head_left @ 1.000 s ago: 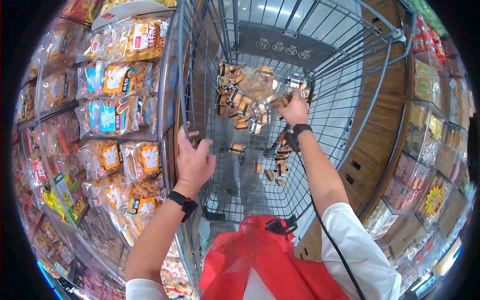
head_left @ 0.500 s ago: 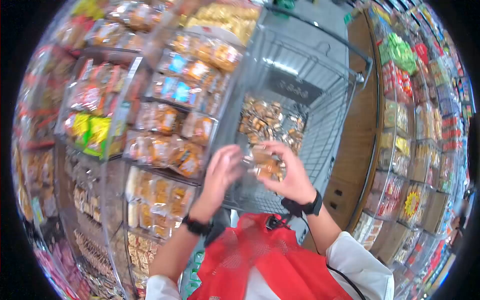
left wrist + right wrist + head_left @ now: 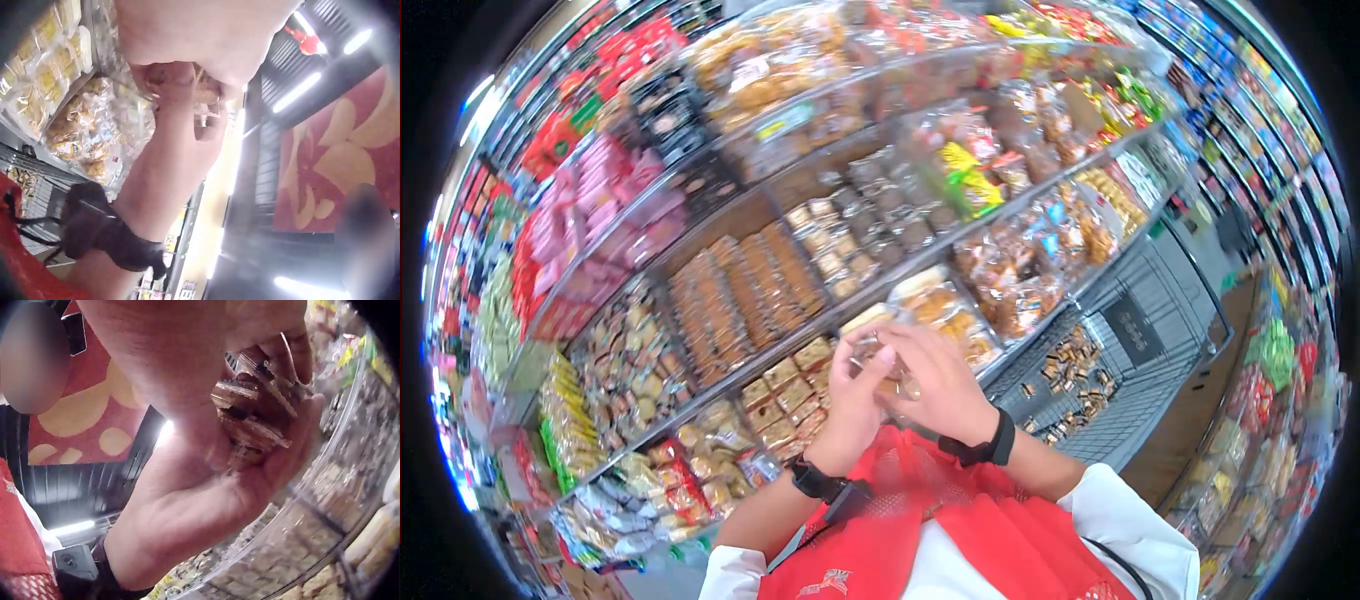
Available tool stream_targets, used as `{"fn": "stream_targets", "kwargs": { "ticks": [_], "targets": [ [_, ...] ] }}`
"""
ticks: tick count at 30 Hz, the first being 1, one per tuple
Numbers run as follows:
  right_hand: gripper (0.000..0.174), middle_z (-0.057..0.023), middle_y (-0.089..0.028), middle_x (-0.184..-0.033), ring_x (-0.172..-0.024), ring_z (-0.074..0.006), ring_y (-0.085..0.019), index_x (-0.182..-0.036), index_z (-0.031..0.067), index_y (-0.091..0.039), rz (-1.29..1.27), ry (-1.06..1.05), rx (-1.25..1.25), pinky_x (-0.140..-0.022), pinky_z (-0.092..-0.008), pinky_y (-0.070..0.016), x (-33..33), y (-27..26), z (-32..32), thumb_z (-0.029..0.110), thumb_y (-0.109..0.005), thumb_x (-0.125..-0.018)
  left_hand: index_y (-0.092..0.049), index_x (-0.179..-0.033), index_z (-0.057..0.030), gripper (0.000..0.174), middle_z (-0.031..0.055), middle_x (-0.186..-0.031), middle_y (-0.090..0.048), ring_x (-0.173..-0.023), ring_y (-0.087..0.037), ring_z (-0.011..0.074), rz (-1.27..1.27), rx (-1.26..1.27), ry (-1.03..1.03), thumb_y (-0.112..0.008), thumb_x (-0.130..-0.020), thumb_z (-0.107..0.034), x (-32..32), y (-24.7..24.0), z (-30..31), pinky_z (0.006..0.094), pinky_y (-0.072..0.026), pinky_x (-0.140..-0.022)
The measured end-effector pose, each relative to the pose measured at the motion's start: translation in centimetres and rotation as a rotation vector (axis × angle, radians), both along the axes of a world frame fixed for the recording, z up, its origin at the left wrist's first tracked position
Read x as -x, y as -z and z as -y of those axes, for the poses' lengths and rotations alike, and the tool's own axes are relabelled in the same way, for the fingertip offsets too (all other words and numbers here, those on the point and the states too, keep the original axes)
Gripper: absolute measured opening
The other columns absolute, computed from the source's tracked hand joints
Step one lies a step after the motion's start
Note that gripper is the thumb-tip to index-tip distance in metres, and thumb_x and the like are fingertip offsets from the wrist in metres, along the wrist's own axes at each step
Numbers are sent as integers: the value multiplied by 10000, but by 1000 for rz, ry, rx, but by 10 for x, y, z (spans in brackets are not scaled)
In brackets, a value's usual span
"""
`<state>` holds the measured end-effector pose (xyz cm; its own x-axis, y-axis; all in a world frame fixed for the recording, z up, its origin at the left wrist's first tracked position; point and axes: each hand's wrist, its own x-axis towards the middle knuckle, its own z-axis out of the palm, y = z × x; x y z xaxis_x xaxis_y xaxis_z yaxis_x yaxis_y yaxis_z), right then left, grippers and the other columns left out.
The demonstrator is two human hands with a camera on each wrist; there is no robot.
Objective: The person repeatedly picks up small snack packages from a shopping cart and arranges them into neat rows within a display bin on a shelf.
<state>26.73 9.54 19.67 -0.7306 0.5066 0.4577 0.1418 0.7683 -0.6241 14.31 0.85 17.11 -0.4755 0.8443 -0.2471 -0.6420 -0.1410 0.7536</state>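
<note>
Both hands are brought together in front of the red vest, cupped round several small clear-wrapped brown snack packets. In the head view the left hand is on the left with its thumb up, and the right hand curves over from the other side. The right wrist view shows the packets bunched between the palms and fingers. Part of the bunch is hidden behind the hands. Below and beyond them stand the shelf bins, with blocks of wrapped square snacks just left of the hands.
A grey wire shopping cart stands at the right, with a loose pile of similar small packets in it. Tiered bins stretch across the front, holding brown bars, pink packs and mixed small packets. Clear dividers edge the bins.
The right hand has come up out of the cart with packets, and the left hand has left the cart's side to join it. The view has swung left towards the bins.
</note>
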Motion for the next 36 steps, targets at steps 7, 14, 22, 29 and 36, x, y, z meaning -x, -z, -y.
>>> {"fn": "stream_targets", "kwargs": {
  "ticks": [7,14,22,29,36],
  "targets": [
    [807,-211,-505,-1441,-1288,-416,-534,-1537,13,-421,41,-187,-137,-1076,-477,-458,120,5,35,202,-791,-845,-600,-1349,-72,306,61,-1263,-671,-1173,-662,206,60,-42,-269,-597,-1069,-194,108,4,42,364,-546,-1012],
    [670,-233,-526,-1326,-1187,-436,-600,-1461,-15,-458,72,-361,-106,-997,-460,-514,218,7,-9,204,-755,-902,-472,-1510,-155,436,63,-1386,-603,-1177,-642,212,-71,-2,-151,-542,-1105,-299,200,6,34,398,-559,-979],
    [685,-227,-586,-1268,-1100,-426,-649,-1399,-22,-512,235,-410,-168,-934,-478,-551,280,20,-47,270,-799,-850,-272,-1630,-55,729,124,-1428,-551,-1144,-618,196,-692,242,160,-607,-1070,-378,292,30,23,334,-532,-957],
    [723,-267,-534,-1395,-1228,-443,-593,-1374,-93,-516,414,-389,-154,-1024,-459,-520,325,64,-71,254,-803,-808,-483,-1507,-15,684,231,-1444,-581,-1335,-533,430,-1732,488,134,-736,-915,-245,317,20,15,489,-414,-1139],
    [818,-197,-449,-1463,-1265,-437,-554,-1497,-27,-376,564,-271,-171,-997,-519,-522,322,121,-66,381,-763,-903,-504,-1509,-32,714,187,-1506,-559,-1387,-522,364,-1900,565,382,-782,-882,-232,328,50,3,477,-408,-1173]
  ]
}}
